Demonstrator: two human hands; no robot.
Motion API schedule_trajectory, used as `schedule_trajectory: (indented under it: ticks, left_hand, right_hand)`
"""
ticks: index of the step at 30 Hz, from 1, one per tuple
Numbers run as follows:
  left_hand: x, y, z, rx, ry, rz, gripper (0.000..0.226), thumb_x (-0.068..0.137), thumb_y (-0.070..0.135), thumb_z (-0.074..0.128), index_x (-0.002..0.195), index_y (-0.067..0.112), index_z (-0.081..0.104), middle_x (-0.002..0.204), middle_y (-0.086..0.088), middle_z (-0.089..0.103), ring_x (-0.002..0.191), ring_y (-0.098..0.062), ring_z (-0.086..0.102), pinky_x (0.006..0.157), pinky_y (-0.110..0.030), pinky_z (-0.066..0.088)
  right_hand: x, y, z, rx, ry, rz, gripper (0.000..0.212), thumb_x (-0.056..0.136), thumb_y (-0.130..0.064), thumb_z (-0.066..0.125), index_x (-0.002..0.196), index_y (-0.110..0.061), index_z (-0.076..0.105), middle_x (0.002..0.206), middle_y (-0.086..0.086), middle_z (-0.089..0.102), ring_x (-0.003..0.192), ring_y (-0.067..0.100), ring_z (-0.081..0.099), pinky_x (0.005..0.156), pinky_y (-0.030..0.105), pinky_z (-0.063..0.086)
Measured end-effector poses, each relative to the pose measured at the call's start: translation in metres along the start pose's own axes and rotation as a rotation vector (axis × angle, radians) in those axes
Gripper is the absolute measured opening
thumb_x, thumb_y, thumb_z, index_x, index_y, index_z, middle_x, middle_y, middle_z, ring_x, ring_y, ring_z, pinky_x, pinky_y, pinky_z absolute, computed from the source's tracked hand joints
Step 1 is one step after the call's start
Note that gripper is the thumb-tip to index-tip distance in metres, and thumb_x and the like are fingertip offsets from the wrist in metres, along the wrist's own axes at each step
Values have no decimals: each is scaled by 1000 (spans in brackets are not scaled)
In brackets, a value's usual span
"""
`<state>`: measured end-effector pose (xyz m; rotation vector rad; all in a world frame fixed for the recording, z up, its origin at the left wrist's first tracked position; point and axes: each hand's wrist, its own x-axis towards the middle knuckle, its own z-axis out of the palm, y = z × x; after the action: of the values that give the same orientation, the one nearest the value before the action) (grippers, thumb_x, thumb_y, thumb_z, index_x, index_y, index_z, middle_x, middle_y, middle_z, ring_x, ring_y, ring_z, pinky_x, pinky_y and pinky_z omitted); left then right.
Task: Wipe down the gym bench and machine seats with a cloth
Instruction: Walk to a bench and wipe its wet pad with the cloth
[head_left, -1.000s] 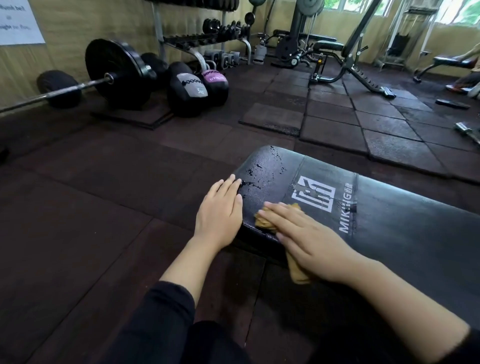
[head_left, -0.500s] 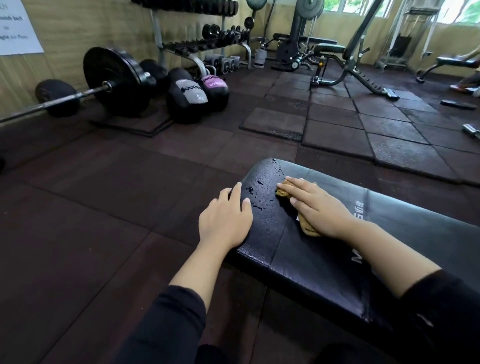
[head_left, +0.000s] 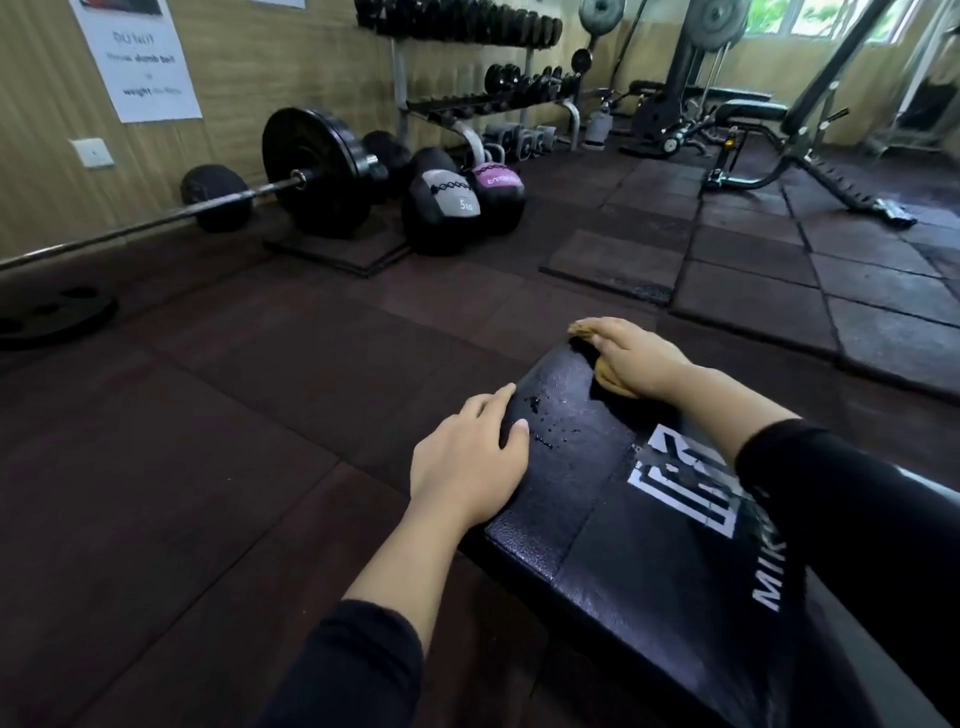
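Gym floor, machine seats at back not yet touched. Black bench surface, droplets left near its edge, wiping partly done. Left hand rests flat on the edge, grip relaxed. Right hand presses the cloth at the far corner, fingers straight.

Black long sleeves (pushed up), bare hands

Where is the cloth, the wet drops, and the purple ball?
cloth (head_left: 609, 375), head view, the fold under the wiping hand.
wet drops (head_left: 540, 422), head view, on the bench pad.
purple ball (head_left: 496, 193), head view, its front.
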<state>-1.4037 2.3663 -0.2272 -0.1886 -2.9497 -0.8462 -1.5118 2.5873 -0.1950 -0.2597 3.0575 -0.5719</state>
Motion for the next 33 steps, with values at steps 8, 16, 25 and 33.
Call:
schedule_trajectory:
  ticks: [8, 16, 25, 33]
  left_hand:
    - [3, -1, 3, -2, 18, 6, 48, 99, 48, 28, 147, 41, 28, 151, 21, 32, 128, -13, 45, 96, -32, 36]
    - [1, 2, -1, -6, -26, -20, 47, 100, 49, 29, 147, 44, 28, 150, 22, 33, 129, -13, 44, 93, -31, 34]
    - [1, 2, 0, -19, -3, -28, 45, 100, 49, 30, 145, 45, 32, 148, 23, 36, 129, -12, 44, 98, -32, 34]
    - [-1, 2, -1, -32, -8, -40, 45, 99, 49, 31, 144, 45, 32, 147, 20, 39, 127, -18, 47, 97, -33, 34]
  right_hand:
    - [-49, -36, 27, -153, 31, -233, 44, 102, -28, 29, 146, -30, 29, 156, -6, 18, 143, 17, 17, 115, 26, 9]
    - [14, -15, 8, -14, -48, -99, 40, 102, -22, 30, 140, -26, 40, 153, -2, 27, 141, 17, 25, 115, 28, 16]
    - [-34, -22, 27, -137, 54, -214, 43, 101, -22, 32, 144, -26, 32, 155, -1, 23, 141, 20, 20, 116, 31, 11]
    - [9, 12, -2, 2, -18, 113, 40, 100, -24, 26, 138, -27, 39, 135, 7, 47, 124, 27, 43, 103, 34, 30]
